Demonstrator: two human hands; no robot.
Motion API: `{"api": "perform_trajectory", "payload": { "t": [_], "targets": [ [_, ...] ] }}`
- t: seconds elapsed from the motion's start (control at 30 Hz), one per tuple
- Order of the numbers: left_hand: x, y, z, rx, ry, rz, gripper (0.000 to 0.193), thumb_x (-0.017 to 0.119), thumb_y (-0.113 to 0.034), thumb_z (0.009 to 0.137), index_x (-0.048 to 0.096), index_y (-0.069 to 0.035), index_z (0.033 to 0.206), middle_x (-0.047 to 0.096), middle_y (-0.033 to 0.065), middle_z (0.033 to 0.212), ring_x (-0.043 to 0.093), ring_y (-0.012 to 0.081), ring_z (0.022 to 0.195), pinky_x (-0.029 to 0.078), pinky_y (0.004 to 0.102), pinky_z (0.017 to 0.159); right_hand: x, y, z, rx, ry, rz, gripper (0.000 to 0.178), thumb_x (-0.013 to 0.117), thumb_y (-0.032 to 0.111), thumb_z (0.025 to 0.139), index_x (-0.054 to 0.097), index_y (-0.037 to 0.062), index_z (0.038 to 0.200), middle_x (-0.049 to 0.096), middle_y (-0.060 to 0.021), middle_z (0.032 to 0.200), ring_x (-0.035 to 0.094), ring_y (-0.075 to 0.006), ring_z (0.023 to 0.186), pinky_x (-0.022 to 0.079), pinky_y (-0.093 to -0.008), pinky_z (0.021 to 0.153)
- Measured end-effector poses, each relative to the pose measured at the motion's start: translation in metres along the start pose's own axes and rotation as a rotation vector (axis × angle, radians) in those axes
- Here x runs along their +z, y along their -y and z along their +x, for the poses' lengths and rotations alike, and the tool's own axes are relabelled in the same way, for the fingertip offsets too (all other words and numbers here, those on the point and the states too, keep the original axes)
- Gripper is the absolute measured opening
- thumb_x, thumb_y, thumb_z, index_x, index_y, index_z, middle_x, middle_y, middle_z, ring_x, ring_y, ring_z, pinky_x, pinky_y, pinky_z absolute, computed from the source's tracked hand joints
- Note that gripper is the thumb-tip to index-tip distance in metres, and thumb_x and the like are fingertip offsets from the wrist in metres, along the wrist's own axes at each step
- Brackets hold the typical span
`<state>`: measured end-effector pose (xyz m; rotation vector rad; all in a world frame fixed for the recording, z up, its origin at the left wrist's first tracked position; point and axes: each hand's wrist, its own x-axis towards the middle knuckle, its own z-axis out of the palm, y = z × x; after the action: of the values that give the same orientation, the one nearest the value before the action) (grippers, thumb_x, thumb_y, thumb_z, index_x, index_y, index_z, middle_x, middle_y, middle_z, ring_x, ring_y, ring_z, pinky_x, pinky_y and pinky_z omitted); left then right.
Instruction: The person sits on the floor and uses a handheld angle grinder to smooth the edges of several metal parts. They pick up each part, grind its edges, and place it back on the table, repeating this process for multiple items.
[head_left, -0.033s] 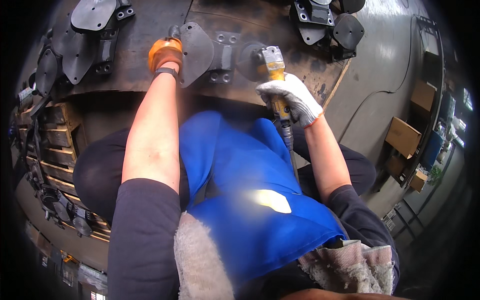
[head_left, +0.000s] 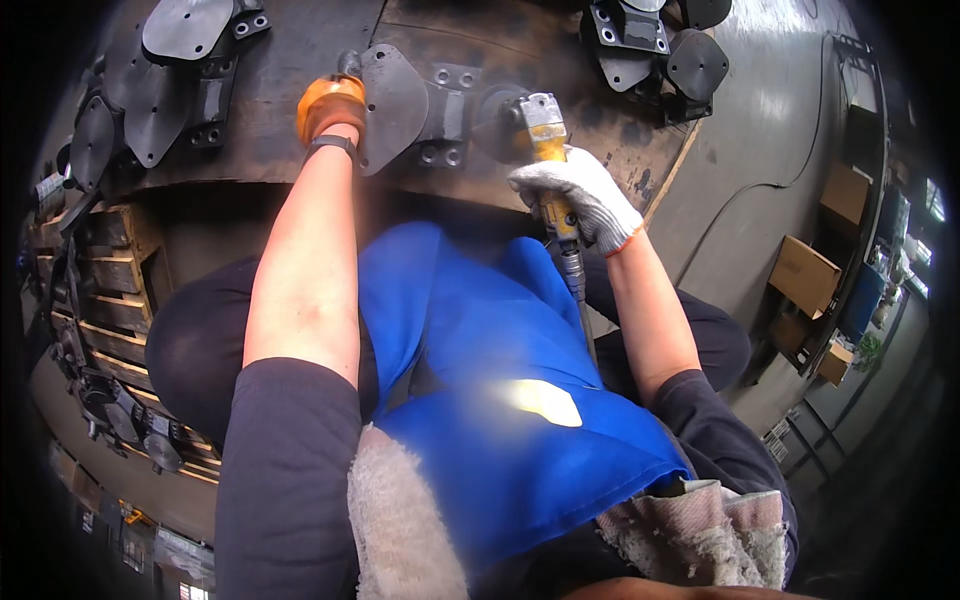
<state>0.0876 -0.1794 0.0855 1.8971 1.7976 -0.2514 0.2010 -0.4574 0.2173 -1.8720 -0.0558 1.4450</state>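
My left hand (head_left: 330, 108), in an orange glove with a dark wristband, grips the edge of a dark metal casting (head_left: 400, 100) lying on the worn workbench (head_left: 300, 165). In a white knit glove, my right hand (head_left: 580, 195) is closed around a yellow air grinder (head_left: 548, 135). The grinder's head (head_left: 503, 118) is against the right end of the same casting. Its hose (head_left: 578, 290) runs down past my blue apron (head_left: 500, 380).
More dark castings lie on the bench at the upper left (head_left: 170, 60) and upper right (head_left: 650, 40). A wooden pallet (head_left: 100, 290) with parts stands at the left. Cardboard boxes (head_left: 805, 275) sit on the concrete floor (head_left: 760, 150) at the right.
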Motion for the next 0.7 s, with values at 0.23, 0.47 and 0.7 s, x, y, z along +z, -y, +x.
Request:
{"api": "perform_trajectory", "payload": {
  "t": [0.23,0.47,0.7],
  "targets": [
    [-0.009,0.000,-0.008,-0.005,0.050,-0.106,0.079,0.038,-0.074,0.092,0.069,-0.008,0.122,0.063,0.0224,0.129,0.056,0.0424,0.123,0.045,0.0478,0.103,0.012,0.008,0.011,0.002,0.089,0.043,0.029,0.077,0.033,0.084,0.066,0.0063,0.087,0.062,-0.0033,0.068,0.058,-0.0115,0.055,0.047,-0.0252,0.053],
    [0.004,0.007,0.005,0.017,0.018,-0.052,0.067,0.045,-0.067,0.092,0.071,-0.011,0.118,0.067,0.0186,0.122,0.062,0.0397,0.117,0.049,0.0458,0.099,0.025,0.019,0.019,0.058,0.057,0.121,0.034,0.076,0.038,0.086,0.067,0.0051,0.091,0.063,-0.0037,0.070,0.058,-0.0119,0.055,0.046,-0.0245,0.050],
    [0.003,0.002,0.003,-0.016,0.025,-0.032,0.052,0.056,-0.058,0.090,0.071,-0.016,0.117,0.070,0.0121,0.120,0.066,0.0336,0.114,0.052,0.0418,0.096,0.022,0.023,0.020,0.069,0.092,0.132,0.035,0.076,0.037,0.087,0.068,0.0034,0.093,0.064,-0.0048,0.073,0.060,-0.0128,0.057,0.048,-0.0250,0.050]
  ]
}}
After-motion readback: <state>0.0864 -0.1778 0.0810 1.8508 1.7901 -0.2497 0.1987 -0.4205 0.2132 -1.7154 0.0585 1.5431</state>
